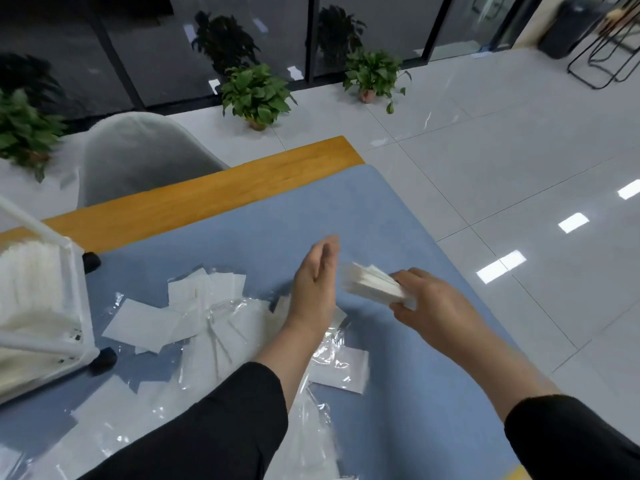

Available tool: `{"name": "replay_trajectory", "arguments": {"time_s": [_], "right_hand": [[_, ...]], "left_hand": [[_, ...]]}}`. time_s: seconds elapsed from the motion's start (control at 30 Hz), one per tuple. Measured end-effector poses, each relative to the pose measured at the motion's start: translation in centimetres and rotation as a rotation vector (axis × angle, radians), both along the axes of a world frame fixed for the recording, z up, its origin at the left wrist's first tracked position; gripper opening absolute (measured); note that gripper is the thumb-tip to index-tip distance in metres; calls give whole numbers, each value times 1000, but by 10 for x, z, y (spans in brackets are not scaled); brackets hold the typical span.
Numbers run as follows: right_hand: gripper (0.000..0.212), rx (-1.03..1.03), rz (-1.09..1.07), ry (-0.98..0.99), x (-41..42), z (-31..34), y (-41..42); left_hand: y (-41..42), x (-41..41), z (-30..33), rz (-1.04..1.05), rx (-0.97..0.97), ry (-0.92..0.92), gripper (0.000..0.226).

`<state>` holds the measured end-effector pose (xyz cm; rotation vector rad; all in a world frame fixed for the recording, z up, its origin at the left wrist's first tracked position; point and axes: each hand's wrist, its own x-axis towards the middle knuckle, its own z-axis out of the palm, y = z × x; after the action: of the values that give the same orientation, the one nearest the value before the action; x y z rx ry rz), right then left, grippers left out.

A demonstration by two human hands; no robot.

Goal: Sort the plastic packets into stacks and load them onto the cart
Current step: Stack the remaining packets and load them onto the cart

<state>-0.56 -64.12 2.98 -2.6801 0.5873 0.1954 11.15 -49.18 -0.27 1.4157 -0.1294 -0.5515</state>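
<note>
While our right hand (pixel 427 301) gripped a thick stack of packets (pixel 375 285) by its near end, the far ends splayed like a fan just beside our left hand (pixel 317 271), which stood edge-on with straight fingers and held nothing. We judged that hand was meant as a stop to square the stack against, and the risk began there: the packets looked slick and thin, and with only one end pinched, a hard tap could have sent the loose ends sliding apart or shot a few out onto the blue surface (pixel 346 202). The stack hung above that surface, well apart from the white cart (pixel 74 289), which stood at the far left with white packets already lying in its tray. Between the stack and the cart lay the loose packets (pixel 145 323), scattered and overlapping, some under clear wrapping (pixel 221 313). Carrying the stack across to the cart, we could have dragged a sleeve (pixel 214 427) through that heap and mixed sorted with unsorted. The stack was also on the side of the heap nearest the surface's right edge, beyond which the tiled floor (pixel 519 150) showed, so anything that slipped away from the cart might have gone over. Motion blur kept us from counting the packets or reading any print.
</note>
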Motion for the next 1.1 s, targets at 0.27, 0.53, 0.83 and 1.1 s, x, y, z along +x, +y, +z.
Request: {"name": "replay_trajectory", "arguments": {"time_s": [0.27,0.53,0.83,1.1], "right_hand": [[51,91,167,-88,-24,-71,-64],[40,490,-79,-290,-44,-97,-68],[23,1120,-326,-325,-18,-59,-20],[17,840,-133,-184,21,-65,32]], "left_hand": [[-57,-73,-60,207,208,26,3],[-85,-86,-68,189,315,-116,16],[-46,-83,-49,320,-3,209,33],[32,-60,-26,645,-321,448,22]]}}
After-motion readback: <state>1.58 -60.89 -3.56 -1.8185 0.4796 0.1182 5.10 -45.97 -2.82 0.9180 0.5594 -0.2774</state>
